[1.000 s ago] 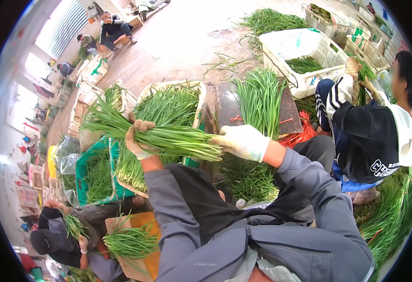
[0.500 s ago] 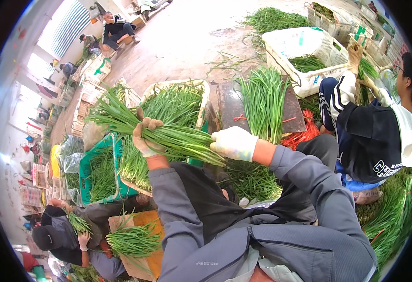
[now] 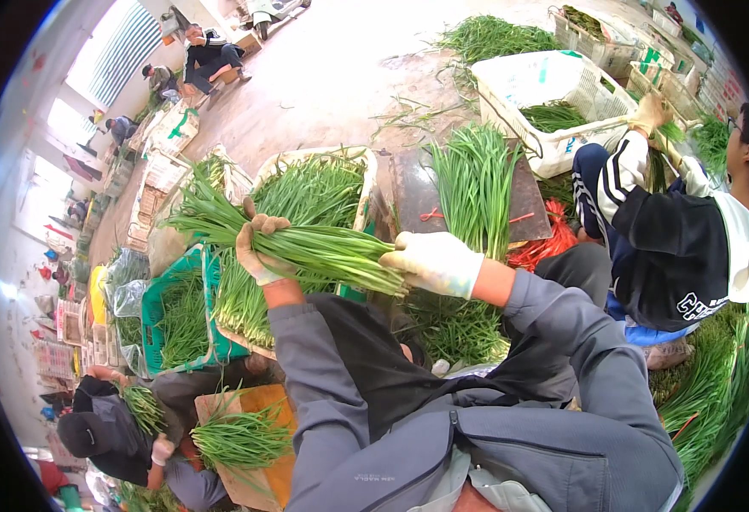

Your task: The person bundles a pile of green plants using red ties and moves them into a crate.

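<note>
My left hand [image 3: 261, 247], in a pale work glove with tan fingers, is wrapped around a bunch of Chinese chives [image 3: 327, 253]. The bunch lies slantwise above my lap, its leafy tips toward the far left and its pale stalk ends toward the right. At those ends my right hand [image 3: 438, 263], in a stained white glove, pinches some stalks between thumb and fingers. Beyond it, a thick pile of chives [image 3: 477, 188] rests on a dark board [image 3: 408, 183], with a thin red tie [image 3: 431, 214] showing at its left side.
A cream crate of chives [image 3: 366, 188] stands ahead-left beside a green crate [image 3: 154, 328]. Red ties [image 3: 547, 235] lie right of the board, below a white crate [image 3: 511, 119]. Co-workers sit at right [image 3: 673, 247] and lower left [image 3: 110, 435]. Loose chives [image 3: 460, 328] lie near my legs.
My right hand has shifted slightly right and down along the stalk ends. My left hand still holds the bunch, nearly in place. The right-hand co-worker's raised hand has come lower.
</note>
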### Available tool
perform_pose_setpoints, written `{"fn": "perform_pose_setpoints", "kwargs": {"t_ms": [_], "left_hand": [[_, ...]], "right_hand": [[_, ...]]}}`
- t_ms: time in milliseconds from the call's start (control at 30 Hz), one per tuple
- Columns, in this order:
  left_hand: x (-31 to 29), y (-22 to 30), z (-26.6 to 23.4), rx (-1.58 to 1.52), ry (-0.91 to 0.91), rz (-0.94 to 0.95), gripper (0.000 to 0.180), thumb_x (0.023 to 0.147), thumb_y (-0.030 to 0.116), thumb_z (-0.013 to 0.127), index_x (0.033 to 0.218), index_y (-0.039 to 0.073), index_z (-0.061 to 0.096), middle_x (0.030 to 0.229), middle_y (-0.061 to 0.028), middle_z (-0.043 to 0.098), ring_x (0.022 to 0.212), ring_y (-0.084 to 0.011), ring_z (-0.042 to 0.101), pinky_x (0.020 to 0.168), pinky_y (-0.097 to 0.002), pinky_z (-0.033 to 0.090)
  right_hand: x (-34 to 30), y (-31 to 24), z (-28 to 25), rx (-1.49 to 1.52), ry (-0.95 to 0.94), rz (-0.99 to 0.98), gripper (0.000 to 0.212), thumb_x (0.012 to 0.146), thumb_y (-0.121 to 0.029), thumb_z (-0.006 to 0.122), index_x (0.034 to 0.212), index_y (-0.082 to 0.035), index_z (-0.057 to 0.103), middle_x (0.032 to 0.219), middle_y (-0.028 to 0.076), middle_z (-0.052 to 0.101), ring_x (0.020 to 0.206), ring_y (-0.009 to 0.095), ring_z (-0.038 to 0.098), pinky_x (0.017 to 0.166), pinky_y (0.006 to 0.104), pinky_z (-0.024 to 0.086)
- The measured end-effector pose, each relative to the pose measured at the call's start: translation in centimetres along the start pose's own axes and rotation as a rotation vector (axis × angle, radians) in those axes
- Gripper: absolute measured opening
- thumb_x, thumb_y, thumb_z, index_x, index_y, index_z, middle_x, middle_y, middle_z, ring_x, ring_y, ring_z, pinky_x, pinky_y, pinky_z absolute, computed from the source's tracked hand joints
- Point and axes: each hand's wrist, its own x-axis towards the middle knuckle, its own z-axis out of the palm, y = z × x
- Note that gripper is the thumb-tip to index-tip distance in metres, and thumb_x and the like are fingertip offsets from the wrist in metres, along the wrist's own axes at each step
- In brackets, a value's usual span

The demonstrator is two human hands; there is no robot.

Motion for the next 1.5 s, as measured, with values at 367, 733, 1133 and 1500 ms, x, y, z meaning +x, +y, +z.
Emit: {"fn": "perform_pose_setpoints", "kwargs": {"t_ms": [367, 733, 1133, 1500], "left_hand": [[-0.5, 0.6, 0.1, -0.071, 0.052, 0.013, 0.054, 0.088, 0.012, 0.058, 0.14, 0.003, 0.046, 0.081, 0.0026, 0.052, 0.073, -0.016, 0.051, 0.081, -0.0328, 0.045], [-0.4, 0.1, -0.1, 0.057, -0.04, -0.038, 0.054, 0.09, 0.014, 0.055, 0.142, 0.004, 0.044, 0.083, -0.0004, 0.052, 0.075, -0.0163, 0.051, 0.083, -0.0345, 0.043], [0.0, -6.6, 3.9, 0.175, -0.152, -0.139, 0.057, 0.082, 0.012, 0.062, 0.136, 0.004, 0.047, 0.072, -0.0046, 0.057, 0.066, -0.0208, 0.057, 0.073, -0.0408, 0.05], [-2.4, -14.1, 0.6, 0.347, 0.235, -0.447, 0.082, 0.087, 0.071, 0.048, 0.136, 0.005, 0.048, 0.127, -0.0166, 0.061, 0.111, -0.032, 0.061, 0.099, -0.0453, 0.048]], "right_hand": [[-0.7, 0.0, -1.5, -0.082, -0.045, 0.004, 0.019, 0.086, -0.027, 0.062, 0.103, -0.018, 0.064, 0.087, 0.006, 0.059, 0.077, 0.027, 0.064, 0.065, 0.0402, 0.052], [-0.8, 1.4, 0.3, -0.081, -0.042, -0.104, 0.011, 0.081, -0.022, 0.062, 0.08, -0.011, 0.064, 0.083, 0.012, 0.056, 0.075, 0.033, 0.062, 0.064, 0.043, 0.051], [2.8, 0.7, 0.4, 0.448, -0.19, 0.343, 0.118, 0.065, -0.046, 0.081, 0.151, 0.001, 0.014, 0.137, 0.033, 0.045, 0.121, 0.041, 0.053, 0.102, 0.0389, 0.044], [-0.5, 5.7, 7.2, 1.245, 0.116, 0.681, 0.053, 0.073, -0.012, 0.076, 0.122, 0.001, 0.06, 0.111, 0.006, 0.067, 0.101, 0.015, 0.06, 0.093, 0.0314, 0.047]]}}
